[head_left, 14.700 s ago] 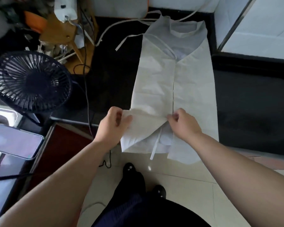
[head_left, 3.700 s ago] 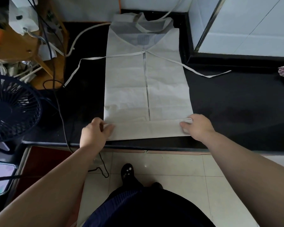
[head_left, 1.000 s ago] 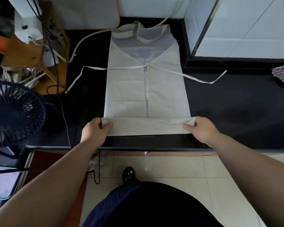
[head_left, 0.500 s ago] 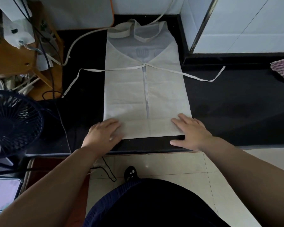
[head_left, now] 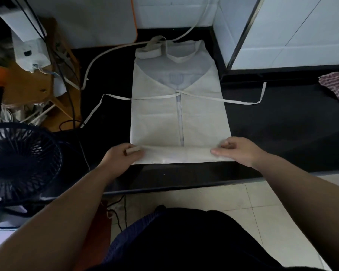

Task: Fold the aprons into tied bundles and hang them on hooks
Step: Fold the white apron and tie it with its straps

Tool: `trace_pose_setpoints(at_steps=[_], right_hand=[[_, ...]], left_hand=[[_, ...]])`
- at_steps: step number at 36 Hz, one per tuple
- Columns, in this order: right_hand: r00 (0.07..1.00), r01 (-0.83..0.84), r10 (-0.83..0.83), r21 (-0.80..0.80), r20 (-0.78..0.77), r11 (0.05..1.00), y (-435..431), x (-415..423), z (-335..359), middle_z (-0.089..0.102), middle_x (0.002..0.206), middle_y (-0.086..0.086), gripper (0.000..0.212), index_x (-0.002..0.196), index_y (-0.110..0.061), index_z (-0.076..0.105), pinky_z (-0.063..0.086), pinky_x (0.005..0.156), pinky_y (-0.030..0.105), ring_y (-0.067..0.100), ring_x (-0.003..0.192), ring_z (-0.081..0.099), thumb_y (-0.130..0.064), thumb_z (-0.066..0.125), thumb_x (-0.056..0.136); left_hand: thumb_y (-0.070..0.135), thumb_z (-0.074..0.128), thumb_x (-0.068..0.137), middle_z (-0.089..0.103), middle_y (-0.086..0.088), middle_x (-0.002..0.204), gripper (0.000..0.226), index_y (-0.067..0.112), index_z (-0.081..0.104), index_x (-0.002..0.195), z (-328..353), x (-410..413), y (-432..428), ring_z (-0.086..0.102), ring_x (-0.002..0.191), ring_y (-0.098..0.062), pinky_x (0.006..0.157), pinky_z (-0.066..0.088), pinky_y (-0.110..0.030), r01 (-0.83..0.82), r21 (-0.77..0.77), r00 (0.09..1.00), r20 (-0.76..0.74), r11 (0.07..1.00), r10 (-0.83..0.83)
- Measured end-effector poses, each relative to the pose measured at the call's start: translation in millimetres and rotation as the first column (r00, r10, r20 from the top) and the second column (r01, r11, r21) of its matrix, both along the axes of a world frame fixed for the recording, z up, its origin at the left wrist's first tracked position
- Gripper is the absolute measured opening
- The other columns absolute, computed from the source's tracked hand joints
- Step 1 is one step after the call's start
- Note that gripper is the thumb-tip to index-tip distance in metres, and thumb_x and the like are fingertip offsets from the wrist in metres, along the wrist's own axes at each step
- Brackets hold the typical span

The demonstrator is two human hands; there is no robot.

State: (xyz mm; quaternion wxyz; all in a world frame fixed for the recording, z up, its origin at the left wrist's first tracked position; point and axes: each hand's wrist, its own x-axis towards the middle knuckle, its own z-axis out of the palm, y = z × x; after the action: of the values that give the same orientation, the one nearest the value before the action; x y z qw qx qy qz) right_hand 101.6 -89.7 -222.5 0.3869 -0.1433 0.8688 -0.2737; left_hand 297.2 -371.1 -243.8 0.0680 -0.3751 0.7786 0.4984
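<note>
A white apron (head_left: 155, 118) lies flat on the black counter (head_left: 282, 133), its sides folded in to a long narrow panel, neck loop at the far end. Its waist ties (head_left: 243, 102) trail out left and right across the counter. The near end is folded up into a narrow band (head_left: 176, 155). My left hand (head_left: 119, 159) pinches the band's left end, with the thumb on top. At the band's right end my right hand (head_left: 241, 151) pinches it, fingers curled over the fold.
A black fan (head_left: 20, 161) stands at the left beside the counter. Behind it sit a wooden stand (head_left: 27, 89), cables and a white device (head_left: 29, 53). A checked cloth (head_left: 337, 85) lies at the far right. White tiled walls rise behind.
Half a second ago both hands lay flat pressing the folded band. Now they have curled round its ends and lifted the fold, rolling it away from me.
</note>
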Motion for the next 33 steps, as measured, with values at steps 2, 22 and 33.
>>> trace_pose_setpoints(at_steps=[2,22,33], right_hand=[[0.989,0.147,-0.145,-0.075,0.041,0.986,4.1,0.1,-3.5,0.061,0.106,-0.003,0.042,0.107,-0.018,0.063,0.041,0.086,0.027,0.014,0.101,0.056,-0.041,0.076,0.075],[0.842,-0.310,0.431,0.363,-0.323,0.878,3.2,7.7,-16.9,0.022,0.155,-0.001,0.045,0.139,-0.029,0.041,0.022,0.110,0.040,0.025,0.137,0.028,-0.040,0.046,0.095],[0.788,-0.362,0.497,0.378,-0.365,0.852,15.0,-12.9,-16.2,0.049,0.135,-0.004,0.037,0.121,-0.025,0.058,0.030,0.099,0.037,0.021,0.123,0.048,-0.043,0.032,0.100]], left_hand=[[0.031,0.069,0.087,0.069,-0.002,0.086,0.010,0.022,0.066,0.083,-6.8,-0.1,-6.9,0.065,0.085,-0.025,0.083,0.051,-0.038,-0.102,0.022,0.995,-0.009,0.994,0.103],[0.048,0.040,0.086,0.059,-0.005,0.129,0.052,0.018,0.067,0.120,-15.9,-5.1,14.8,0.056,0.117,-0.030,0.096,0.040,-0.034,0.272,-0.530,0.952,0.024,0.803,-0.306],[0.067,0.044,0.054,0.038,0.013,0.140,0.087,0.037,0.045,0.136,-2.7,0.3,27.5,0.029,0.133,-0.014,0.110,0.022,-0.035,0.529,-0.422,0.848,0.298,0.736,-0.438]])
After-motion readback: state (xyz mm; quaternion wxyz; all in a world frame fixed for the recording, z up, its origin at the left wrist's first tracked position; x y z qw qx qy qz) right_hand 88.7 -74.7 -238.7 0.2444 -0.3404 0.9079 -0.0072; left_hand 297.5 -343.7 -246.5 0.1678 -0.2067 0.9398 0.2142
